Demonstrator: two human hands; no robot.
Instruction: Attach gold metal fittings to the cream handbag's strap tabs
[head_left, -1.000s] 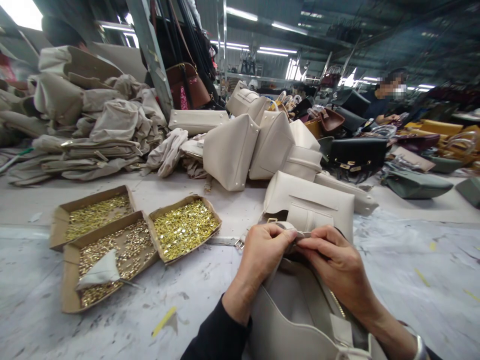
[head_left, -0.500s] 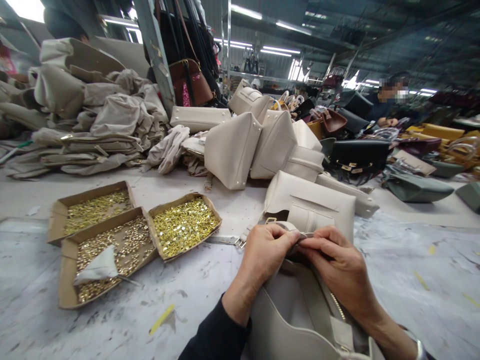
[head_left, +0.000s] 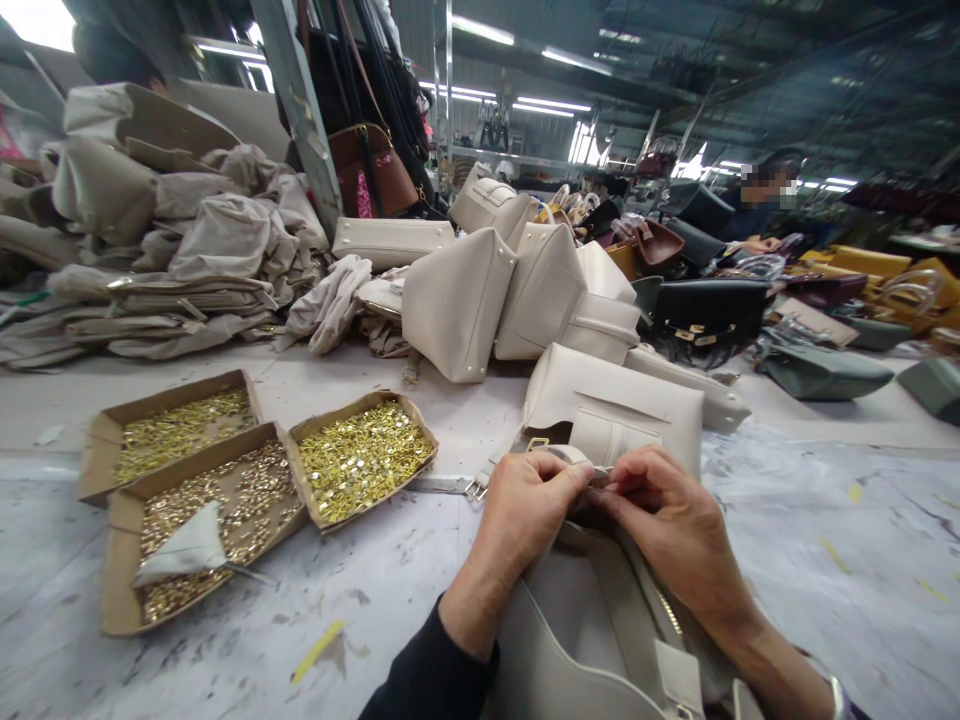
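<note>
A beige handbag stands open below my hands, with a zip along its right side. My left hand is closed, thumb and forefinger pinching a beige strap above the bag's far rim. Just to the right, my right hand is closed too, its fingertips pinching the same strap close to the left thumb. Whether anything small sits between the fingertips is hidden. A metal buckle shows just beyond the left hand. Behind the hands lies another beige handbag on its side.
Three cardboard trays stand at left: one with gold rivets, one with smaller gold studs, one with gold posts. Beige handbags and soft beige pieces are heaped behind. A co-worker is at back right.
My right hand's fingers have curled in and shifted slightly left toward the left thumb. The view has turned slightly, so the surroundings appear a little farther left.
</note>
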